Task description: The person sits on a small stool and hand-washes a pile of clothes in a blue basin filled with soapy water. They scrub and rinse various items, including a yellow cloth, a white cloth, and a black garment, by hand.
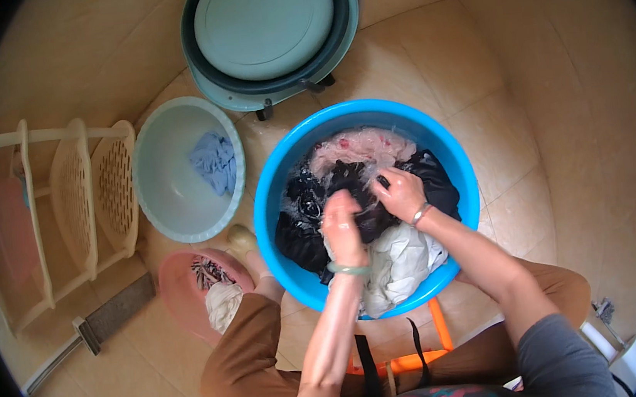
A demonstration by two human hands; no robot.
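A round blue tub (272, 261) stands in front of me with wet laundry and some water in it. My right hand (401, 192) is closed on a fold of black garment (371, 220) near the tub's middle. Just to its left, my left hand (343, 231) is over the same dark cloth, its fingers smeared by motion. Pink cloth (363, 147) lies at the tub's far side. A white garment (403, 267) is bunched at the near side, partly up against the rim. More black cloth lies to the left and right.
A pale green basin (149, 181) holding blue cloth (215, 161) stands at the left. Nearer is a pink basin (180, 290) with cloth. A beige rack (86, 200) and a flat mop (117, 316) are farther left. Folding green basins (264, 22) lean at the back wall.
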